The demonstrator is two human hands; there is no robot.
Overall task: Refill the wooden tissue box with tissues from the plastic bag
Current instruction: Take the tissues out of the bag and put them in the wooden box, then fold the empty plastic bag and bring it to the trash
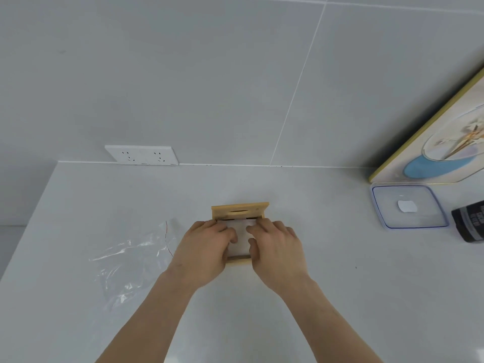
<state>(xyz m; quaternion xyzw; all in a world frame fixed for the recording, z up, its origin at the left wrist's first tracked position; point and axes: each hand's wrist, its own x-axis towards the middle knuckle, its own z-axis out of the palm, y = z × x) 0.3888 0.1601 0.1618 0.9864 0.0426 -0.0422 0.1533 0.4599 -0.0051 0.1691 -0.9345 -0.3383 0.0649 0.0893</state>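
A small wooden tissue box (239, 260) sits on the white counter in the middle. Its slotted wooden lid (240, 211) is slid back toward the wall, so the box is uncovered. A white stack of tissues (240, 241) lies inside the box. My left hand (207, 247) and my right hand (275, 246) rest on either side of the box, fingers bent and pressing down on the tissues. The clear plastic bag (133, 260) lies flat and crumpled on the counter to the left, apart from my hands.
A white double wall socket (141, 155) sits on the back wall. At the right stand a clear plastic container with a blue-edged lid (408, 206), a dark jar (471, 221) and a leaning framed picture (434, 142). The counter's left edge runs diagonally.
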